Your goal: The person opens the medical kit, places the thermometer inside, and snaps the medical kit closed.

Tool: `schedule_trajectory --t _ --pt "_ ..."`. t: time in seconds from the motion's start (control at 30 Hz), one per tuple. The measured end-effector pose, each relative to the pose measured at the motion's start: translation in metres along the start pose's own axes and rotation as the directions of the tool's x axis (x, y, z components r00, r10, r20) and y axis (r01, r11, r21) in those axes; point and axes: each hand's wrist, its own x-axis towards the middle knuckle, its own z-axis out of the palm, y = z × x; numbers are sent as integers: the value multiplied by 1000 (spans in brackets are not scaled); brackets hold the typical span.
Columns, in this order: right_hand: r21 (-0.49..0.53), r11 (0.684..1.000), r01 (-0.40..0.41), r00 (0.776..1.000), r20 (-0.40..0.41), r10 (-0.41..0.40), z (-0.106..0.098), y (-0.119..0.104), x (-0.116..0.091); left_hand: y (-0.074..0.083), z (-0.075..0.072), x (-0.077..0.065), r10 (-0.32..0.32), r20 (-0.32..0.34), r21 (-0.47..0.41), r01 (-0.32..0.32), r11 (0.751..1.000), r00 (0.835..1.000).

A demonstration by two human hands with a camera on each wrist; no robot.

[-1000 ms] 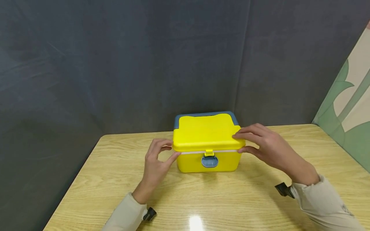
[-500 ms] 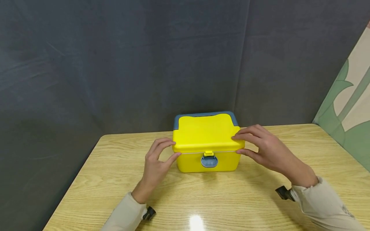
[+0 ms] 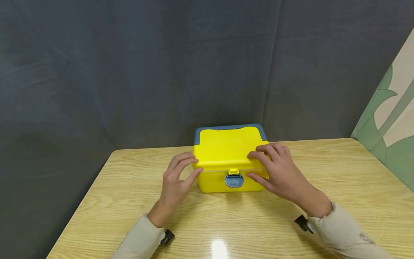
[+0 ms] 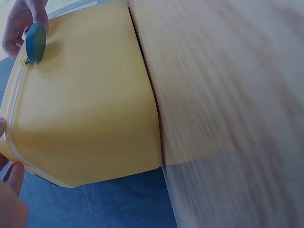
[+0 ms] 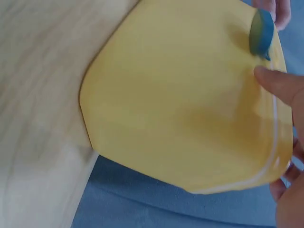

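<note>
A yellow storage box (image 3: 229,148) with a blue-grey handle (image 3: 226,127) around the back of its lid stands on the table, lid down. Its blue-grey latch (image 3: 234,181) sticks out from the front wall, as the latch (image 4: 36,42) in the left wrist view also shows. My left hand (image 3: 176,180) holds the lid's front left corner, fingers on the lid's side and thumb at the seam. Over the front right part reaches my right hand (image 3: 284,172), fingers bent above the lid and thumb spread below, close to the latch (image 5: 261,33) in the right wrist view.
The box stands near the back edge of the light wooden table (image 3: 129,201). Behind it hangs a dark grey curtain (image 3: 145,72). A wall with green leaf shapes (image 3: 391,118) rises at the right.
The white gap under the lid has narrowed as the lid settled. My right hand has moved left along the box front toward the latch. The left hand stays at its corner.
</note>
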Motion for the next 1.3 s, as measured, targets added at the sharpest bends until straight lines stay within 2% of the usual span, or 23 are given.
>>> schedule_trajectory --t 0.1,0.3,0.47,0.6,0.7,0.9,0.97,1.1,1.2,1.3 --pt "-3 999 -45 999 -22 45 6 -5 0 0 1 1 -14 3 -16 14 1000 1000" --pt "-47 991 -124 992 -4 124 13 -14 -1 -1 1 -1 -40 2 -23 40 999 999" --pt "-100 984 -145 989 4 146 17 -18 -1 0 0 -2 -66 0 -28 66 997 998" --pt "-89 987 -135 991 -9 134 18 -18 -3 0 0 -2 -69 -1 -30 69 997 998" --pt "-60 993 -98 995 -40 96 19 -18 -3 0 1 -1 -69 2 -30 69 997 998" --pt "-33 999 43 993 -106 -47 23 -17 -4 -1 1 -1 -68 1 -37 68 997 998" --pt "-47 994 96 986 -129 -102 24 -18 -5 -1 1 -1 -65 0 -38 65 997 998" --pt "-75 979 191 958 -204 -202 28 -20 -4 -1 1 -1 -78 8 -44 79 996 997" --pt "-85 971 222 944 -232 -236 30 -23 -2 0 1 -1 -88 12 -45 88 995 996" --pt "-96 969 226 942 -232 -243 31 -24 -2 -1 1 -1 -85 11 -39 85 996 996"
